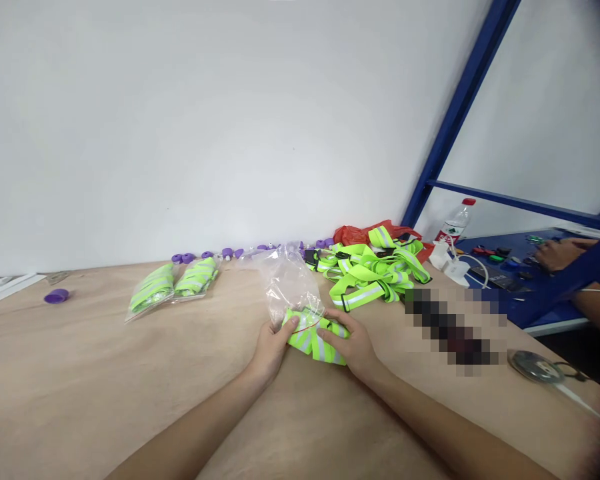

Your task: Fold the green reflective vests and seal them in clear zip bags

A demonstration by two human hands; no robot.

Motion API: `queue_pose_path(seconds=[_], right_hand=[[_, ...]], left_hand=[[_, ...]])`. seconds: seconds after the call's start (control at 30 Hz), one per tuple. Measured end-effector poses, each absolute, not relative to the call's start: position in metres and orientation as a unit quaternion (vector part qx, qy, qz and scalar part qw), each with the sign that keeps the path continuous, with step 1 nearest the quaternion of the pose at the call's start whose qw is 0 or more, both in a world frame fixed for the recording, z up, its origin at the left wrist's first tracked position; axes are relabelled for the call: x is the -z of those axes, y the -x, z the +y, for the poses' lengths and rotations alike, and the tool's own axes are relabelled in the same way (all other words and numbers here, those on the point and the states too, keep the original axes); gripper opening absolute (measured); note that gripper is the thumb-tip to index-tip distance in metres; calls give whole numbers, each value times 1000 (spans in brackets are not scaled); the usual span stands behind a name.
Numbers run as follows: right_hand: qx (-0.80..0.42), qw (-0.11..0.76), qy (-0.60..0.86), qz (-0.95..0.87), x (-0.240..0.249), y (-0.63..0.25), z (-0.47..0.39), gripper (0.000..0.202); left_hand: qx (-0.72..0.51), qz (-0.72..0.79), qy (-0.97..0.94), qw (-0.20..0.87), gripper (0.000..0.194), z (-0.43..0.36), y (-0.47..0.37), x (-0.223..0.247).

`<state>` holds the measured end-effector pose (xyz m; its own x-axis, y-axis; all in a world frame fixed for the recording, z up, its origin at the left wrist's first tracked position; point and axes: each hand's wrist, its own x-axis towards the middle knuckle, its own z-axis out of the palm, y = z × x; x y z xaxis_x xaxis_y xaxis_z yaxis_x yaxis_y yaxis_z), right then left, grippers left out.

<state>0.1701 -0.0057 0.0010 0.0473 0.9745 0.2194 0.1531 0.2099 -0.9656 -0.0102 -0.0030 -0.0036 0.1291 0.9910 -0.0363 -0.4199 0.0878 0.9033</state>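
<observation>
Both hands meet over a clear plastic zip bag [293, 283] and a folded neon-green reflective strap [313, 343] with silver stripes. The bundle sits partly inside the bag's mouth, where a red line runs across it. My left hand [271, 343] is closed on the bag's edge, thumb pressed at the strap's left end. From the right, my right hand [353, 343] grips the bundle with its fingers over the top. Behind it lies a loose heap of similar green straps [370, 270] with black buckles. Two filled bags [153, 290] of folded straps rest to the left.
Small purple items [207, 255] line the wall, and a purple cap [57, 296] lies at left. A red plastic bag [350, 235] is behind the heap. At right are a bottle [455, 223], a blue frame [455, 120], a round corded object [537, 367] and another person's hand [560, 253].
</observation>
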Motion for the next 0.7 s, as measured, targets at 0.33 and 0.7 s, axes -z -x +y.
queue_pose_path(seconds=[0.33, 0.7], right_hand=[[-361, 508, 488, -611, -5, -170, -9, 29], [-373, 501, 504, -597, -10, -174, -10, 44]], left_hand=[[-524, 400, -455, 598, 47, -3, 13, 3], [-613, 332, -287, 656, 44, 3, 11, 0]])
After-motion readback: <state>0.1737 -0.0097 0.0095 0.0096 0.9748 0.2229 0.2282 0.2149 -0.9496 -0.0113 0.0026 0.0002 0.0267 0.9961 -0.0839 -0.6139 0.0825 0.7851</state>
